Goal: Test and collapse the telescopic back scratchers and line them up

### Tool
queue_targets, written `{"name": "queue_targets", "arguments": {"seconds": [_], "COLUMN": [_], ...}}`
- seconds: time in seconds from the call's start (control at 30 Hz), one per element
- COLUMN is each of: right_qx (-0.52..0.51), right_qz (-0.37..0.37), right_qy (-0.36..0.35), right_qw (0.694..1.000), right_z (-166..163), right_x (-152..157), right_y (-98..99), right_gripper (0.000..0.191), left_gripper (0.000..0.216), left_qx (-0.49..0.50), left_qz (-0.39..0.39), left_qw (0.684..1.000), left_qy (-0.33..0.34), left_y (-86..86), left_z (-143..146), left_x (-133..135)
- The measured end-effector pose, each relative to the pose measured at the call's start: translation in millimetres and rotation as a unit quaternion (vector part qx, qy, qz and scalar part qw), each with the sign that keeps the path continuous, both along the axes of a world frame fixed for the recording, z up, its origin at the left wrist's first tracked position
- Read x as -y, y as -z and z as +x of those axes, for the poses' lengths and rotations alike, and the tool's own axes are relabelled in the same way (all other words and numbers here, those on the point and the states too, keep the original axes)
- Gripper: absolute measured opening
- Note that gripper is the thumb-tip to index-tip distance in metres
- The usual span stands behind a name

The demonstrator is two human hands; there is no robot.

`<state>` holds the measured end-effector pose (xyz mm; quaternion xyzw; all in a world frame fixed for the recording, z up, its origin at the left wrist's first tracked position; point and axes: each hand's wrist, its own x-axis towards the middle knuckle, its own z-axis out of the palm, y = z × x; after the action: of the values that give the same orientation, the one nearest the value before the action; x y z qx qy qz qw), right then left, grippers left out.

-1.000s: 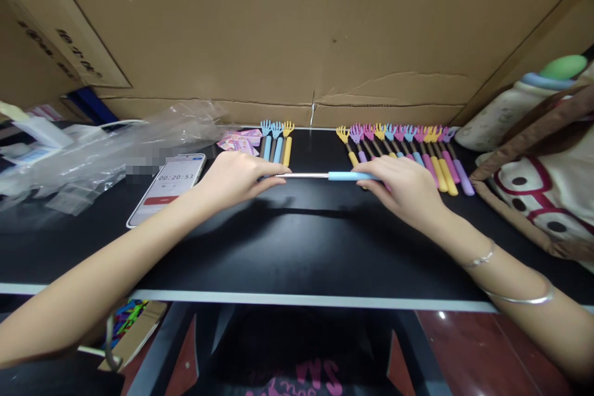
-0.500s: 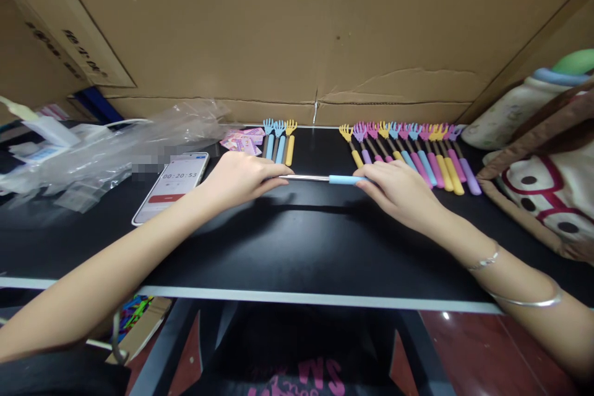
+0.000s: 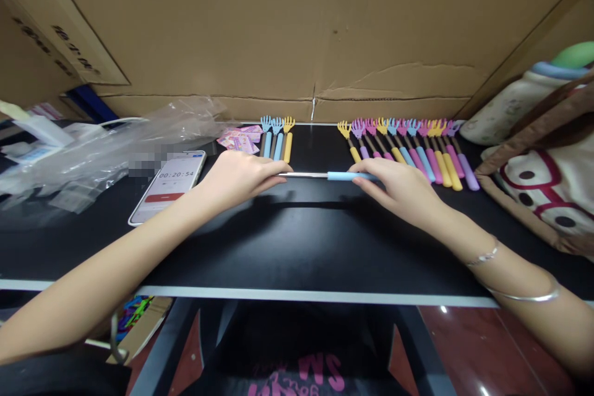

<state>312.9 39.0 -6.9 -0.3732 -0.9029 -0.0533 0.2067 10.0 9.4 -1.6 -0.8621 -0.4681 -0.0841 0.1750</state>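
Note:
A back scratcher with a metal rod and a light blue handle (image 3: 340,176) is held level above the black table. My left hand (image 3: 245,174) is closed in a pinch on the left end of the rod, and its fingers hide that end. The handle lies between the thumb and fingers of my right hand (image 3: 396,184). Just behind my left hand are two blue back scratchers and a yellow back scratcher (image 3: 288,141). Beyond my right hand lies a row of several back scratchers (image 3: 431,158) in yellow, purple, pink and blue, claws toward the cardboard.
Left on the black table (image 3: 297,253) lie a phone (image 3: 169,185) running a timer, clear plastic bags (image 3: 139,142) and pink printed cards (image 3: 239,139). A cardboard wall (image 3: 288,25) closes off the back. At right stand a bottle (image 3: 505,105) and a brown-trimmed bag (image 3: 547,198).
My right hand has shifted its grip slightly along the blue handle, and more of the handle's end shows beneath its fingers. My left hand still pinches the rod. The view has tilted slightly.

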Motion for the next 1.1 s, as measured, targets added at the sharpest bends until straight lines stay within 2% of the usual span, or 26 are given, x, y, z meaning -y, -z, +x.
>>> {"name": "queue_targets", "arguments": {"seconds": [0.37,0.63,0.9,1.1], "right_qx": [-0.04,-0.047,-0.079,-0.097], "right_qz": [-0.045,-0.033,-0.086,-0.099], "right_qy": [-0.017,-0.019,-0.017,-0.023], "right_qw": [0.998,0.998,0.993,0.99], "right_z": [3.2,1.9,-0.9,-4.1], "right_x": [-3.6,-2.0,-0.3,2.3], "right_y": [2.5,2.1,2.0,-1.3], "right_gripper": [0.019,0.017,0.019,0.015], "left_gripper": [0.041,0.041,0.048,0.051], "left_qx": [-0.004,-0.019,-0.055,-0.07], "left_qz": [0.002,0.005,-0.006,-0.012], "left_qw": [1.0,1.0,0.998,0.997], "left_qy": [0.015,0.016,-0.002,0.006], "left_y": [-0.1,-0.6,-4.8,-5.6], "left_z": [-0.2,-2.2,-0.1,-0.8], "left_x": [1.0,0.7,2.0,0.7]}}
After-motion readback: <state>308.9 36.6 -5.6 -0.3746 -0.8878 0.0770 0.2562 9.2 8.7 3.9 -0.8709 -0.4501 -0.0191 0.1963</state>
